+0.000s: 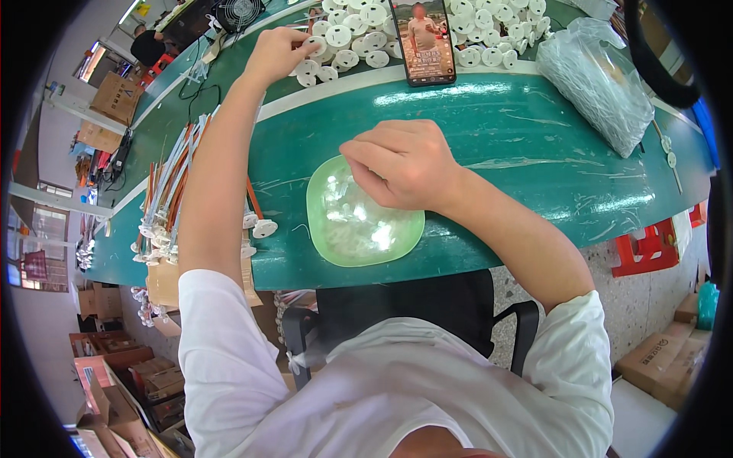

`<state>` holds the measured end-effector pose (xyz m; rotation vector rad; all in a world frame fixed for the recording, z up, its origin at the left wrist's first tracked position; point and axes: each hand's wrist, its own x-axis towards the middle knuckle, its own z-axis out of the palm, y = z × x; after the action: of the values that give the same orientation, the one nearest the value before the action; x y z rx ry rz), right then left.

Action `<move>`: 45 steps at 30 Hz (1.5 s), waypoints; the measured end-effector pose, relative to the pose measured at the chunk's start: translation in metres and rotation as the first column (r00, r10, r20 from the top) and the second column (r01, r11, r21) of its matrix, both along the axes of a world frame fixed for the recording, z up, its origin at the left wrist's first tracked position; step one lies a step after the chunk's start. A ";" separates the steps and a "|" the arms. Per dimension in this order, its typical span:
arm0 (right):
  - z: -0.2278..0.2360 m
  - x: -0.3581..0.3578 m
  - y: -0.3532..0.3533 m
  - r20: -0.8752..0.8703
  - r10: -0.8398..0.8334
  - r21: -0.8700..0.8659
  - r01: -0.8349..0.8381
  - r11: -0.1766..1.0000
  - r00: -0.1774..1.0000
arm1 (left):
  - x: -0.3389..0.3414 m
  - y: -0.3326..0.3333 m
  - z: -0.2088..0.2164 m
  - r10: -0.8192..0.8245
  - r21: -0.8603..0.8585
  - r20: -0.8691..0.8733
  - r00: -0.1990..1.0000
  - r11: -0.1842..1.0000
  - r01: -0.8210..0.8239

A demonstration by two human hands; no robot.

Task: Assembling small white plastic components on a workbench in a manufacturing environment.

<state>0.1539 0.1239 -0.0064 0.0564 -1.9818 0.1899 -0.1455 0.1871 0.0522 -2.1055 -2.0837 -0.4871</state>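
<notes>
Bowl: green bowl (359, 229) under right hand (401, 164), fingers curled down into it, pinching small clear bits.
Left hand: left hand (279, 49) stretched out, fingertips closing on white discs (343, 46).
Phone: phone (422, 38) beyond right hand.
Bag: clear bag (599, 80) to its right.

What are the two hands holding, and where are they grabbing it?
Hard to tell. The left hand reaches into the pile of white round discs, fingers touching them. The right hand dips its fingertips into the green bowl; anything pinched there is hidden.
</notes>
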 end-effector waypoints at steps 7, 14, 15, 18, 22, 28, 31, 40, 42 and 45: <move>-0.001 0.000 0.000 -0.006 -0.007 0.007 0.007 1.000 1.000 | 0.005 -0.054 0.017 0.014 -0.003 0.175 0.984 1.000 -0.014; -0.002 0.001 0.001 0.054 -0.036 0.001 0.036 0.999 0.998 | 0.052 -0.087 0.020 0.017 -0.015 0.091 0.996 1.000 -0.016; -0.001 0.000 0.000 0.049 -0.031 0.003 0.031 1.000 0.998 | 0.049 -0.088 0.016 0.022 -0.012 0.087 0.996 1.000 -0.021; 0.000 -0.002 -0.002 0.027 -0.022 0.006 0.022 1.000 0.999 | 0.034 -0.091 0.008 -0.038 0.086 0.103 0.994 0.996 0.029; 0.001 0.001 -0.004 0.048 -0.028 -0.012 0.028 1.000 0.998 | 0.032 -0.111 0.027 -0.013 0.088 0.250 0.968 0.996 -0.009; 0.002 0.001 -0.003 0.010 -0.115 -0.154 0.115 0.981 0.993 | 0.084 -0.147 0.002 -0.047 0.230 0.541 0.840 0.969 -0.094; 0.003 -0.001 0.000 0.027 -0.160 -0.206 0.162 0.965 0.987 | 0.103 -0.152 -0.007 -0.031 0.225 0.572 0.820 0.967 -0.120; 0.003 -0.003 0.007 0.156 -0.068 -0.397 0.126 0.909 0.985 | 0.122 -0.158 -0.048 -0.251 0.370 0.689 0.680 0.928 -0.032; 0.001 -0.003 0.013 0.193 0.024 -0.452 0.068 0.889 0.981 | 0.127 -0.165 -0.049 -0.275 0.382 0.625 0.730 0.924 0.020; 0.001 -0.004 0.017 0.265 0.050 -0.414 0.067 0.908 0.963 | 0.129 -0.172 -0.047 -0.266 0.450 0.398 0.878 0.890 0.066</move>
<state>0.1500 0.1412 -0.0052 -0.2714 -2.1690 0.6458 -0.0167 0.0153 0.0054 -2.0461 -1.7528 -1.4392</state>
